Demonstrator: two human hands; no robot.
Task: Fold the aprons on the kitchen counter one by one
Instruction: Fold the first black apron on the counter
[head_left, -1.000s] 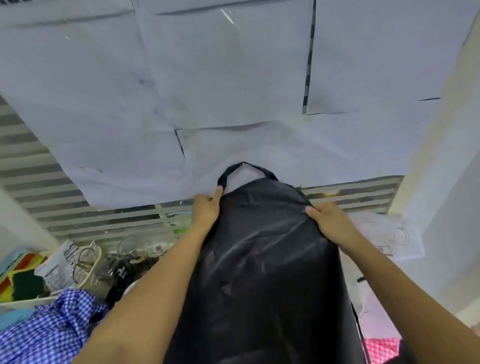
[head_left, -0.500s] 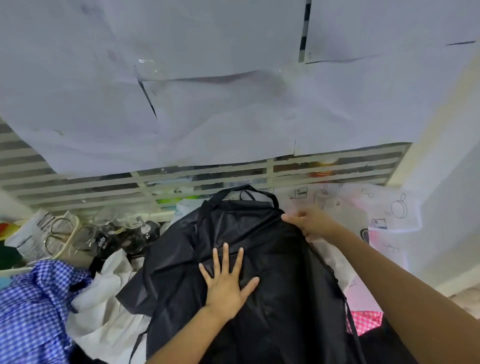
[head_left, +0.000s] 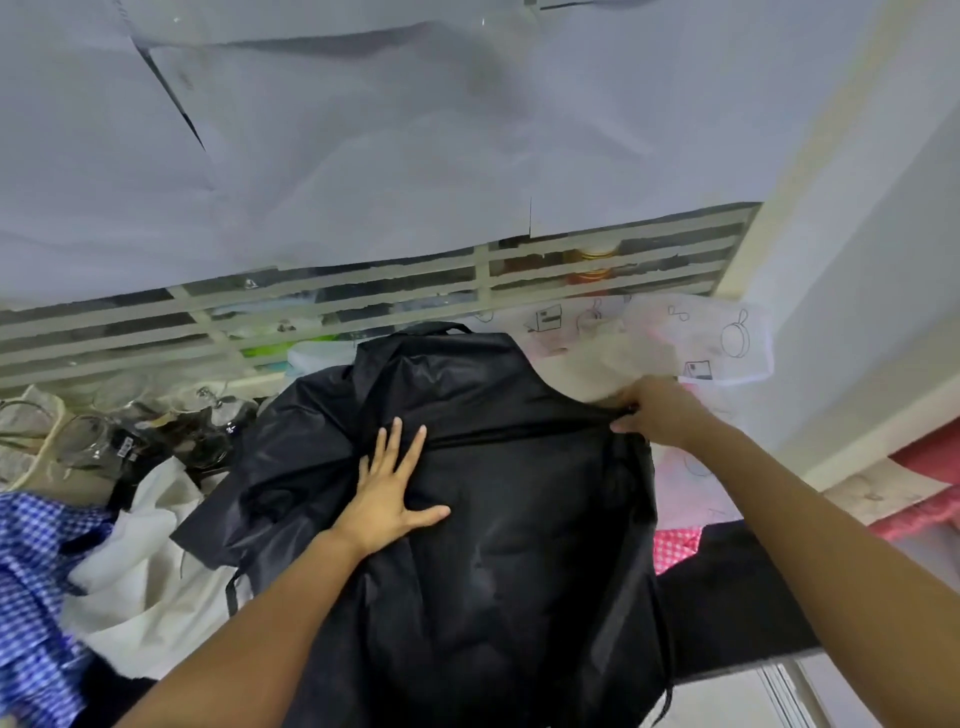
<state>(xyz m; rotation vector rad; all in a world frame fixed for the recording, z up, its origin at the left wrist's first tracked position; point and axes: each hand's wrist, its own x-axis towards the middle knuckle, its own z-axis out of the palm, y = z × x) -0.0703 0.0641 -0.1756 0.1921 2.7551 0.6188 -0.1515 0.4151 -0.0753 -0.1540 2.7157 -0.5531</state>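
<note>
Left hand flat on black apron, right hand pinching edge, neck loop pointing away

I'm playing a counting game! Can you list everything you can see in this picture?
black apron: one, black, in the middle.
checked cloth: one, blue and white, far left.
white cloth: one, white, left of the apron.
pink cloth: one, pink checked, right of the apron.
printed sheet: one, clear, back right.
glassware: several, clear, back left.
paper sheets: several, pale grey, covering the window.
left grip: one, bare hand, flat on the apron.
right grip: one, bare hand, pinching the apron's right edge.
</note>
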